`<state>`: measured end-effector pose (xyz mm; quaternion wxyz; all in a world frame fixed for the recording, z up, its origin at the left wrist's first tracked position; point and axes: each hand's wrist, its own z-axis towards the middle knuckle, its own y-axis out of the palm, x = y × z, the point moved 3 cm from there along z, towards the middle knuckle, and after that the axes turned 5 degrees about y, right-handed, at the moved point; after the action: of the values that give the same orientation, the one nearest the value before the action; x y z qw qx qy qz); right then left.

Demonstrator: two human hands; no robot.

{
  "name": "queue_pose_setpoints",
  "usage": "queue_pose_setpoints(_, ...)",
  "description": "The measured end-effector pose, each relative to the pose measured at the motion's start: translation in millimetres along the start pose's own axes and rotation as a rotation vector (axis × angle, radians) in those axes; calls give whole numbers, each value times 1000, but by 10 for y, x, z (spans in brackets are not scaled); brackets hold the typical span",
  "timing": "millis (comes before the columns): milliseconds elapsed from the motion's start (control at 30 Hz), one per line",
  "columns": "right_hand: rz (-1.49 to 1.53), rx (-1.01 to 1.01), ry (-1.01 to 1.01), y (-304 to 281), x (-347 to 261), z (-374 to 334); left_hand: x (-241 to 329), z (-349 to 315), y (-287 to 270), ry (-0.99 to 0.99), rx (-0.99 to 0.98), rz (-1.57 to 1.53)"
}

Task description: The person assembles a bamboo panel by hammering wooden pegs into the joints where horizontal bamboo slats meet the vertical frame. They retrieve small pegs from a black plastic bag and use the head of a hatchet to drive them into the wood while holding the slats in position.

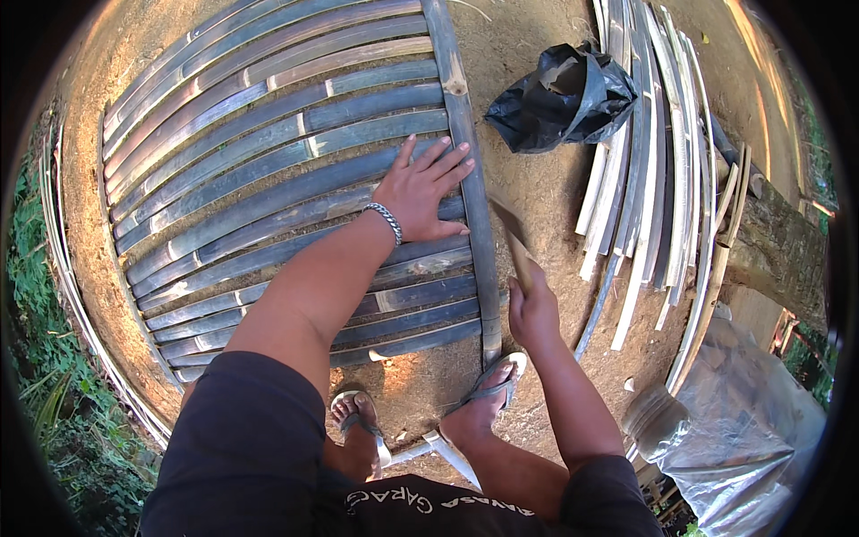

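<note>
Dark bamboo slats [259,210] lie side by side across a frame, their right ends meeting a long dark rail [483,242]. My left hand [420,192] rests flat on the slats near that rail, fingers spread, with the fingertips reaching the rail. To the right of the rail, my right hand [535,309] is closed round the light wooden handle of a hammer [519,255]. Its dark head is beside the rail and looks slightly blurred. One sandalled foot [483,394] stands at the rail's near end.
A black plastic bag [573,98] sits on the dirt beyond the rail. Loose bamboo strips [649,197] lie in a bundle at right, near a log [778,259]. A clear plastic sheet [743,430] covers something at lower right. Plants [63,385] border the left side.
</note>
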<state>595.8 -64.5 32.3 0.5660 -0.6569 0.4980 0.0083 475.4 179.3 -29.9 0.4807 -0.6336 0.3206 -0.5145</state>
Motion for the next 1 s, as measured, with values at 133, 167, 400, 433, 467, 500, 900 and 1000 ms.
queue_pose_setpoints(133,-185,-189,157,5,148,96,15,-50,-4,-21,-49,-1)
queue_pose_setpoints(167,-118,-141,152,5,181,72,8,-32,-8,-15,-37,3)
queue_pose_setpoints(400,3,89,408,234,372,123,39,5,-10,-14,-17,-9)
queue_pose_setpoints(433,28,96,446,259,404,147,62,9,-14,-16,-18,-7)
queue_pose_setpoints(467,21,101,486,268,432,162,85,15,-13,-17,-19,-5)
queue_pose_setpoints(500,21,106,519,287,433,194,79,19,-34,-20,-19,6)
queue_pose_setpoints(900,250,9,550,153,704,248,1061,987,-213,326,478,-431)
queue_pose_setpoints(1000,258,17,539,193,711,267,817,1624,-340,55,502,-297)
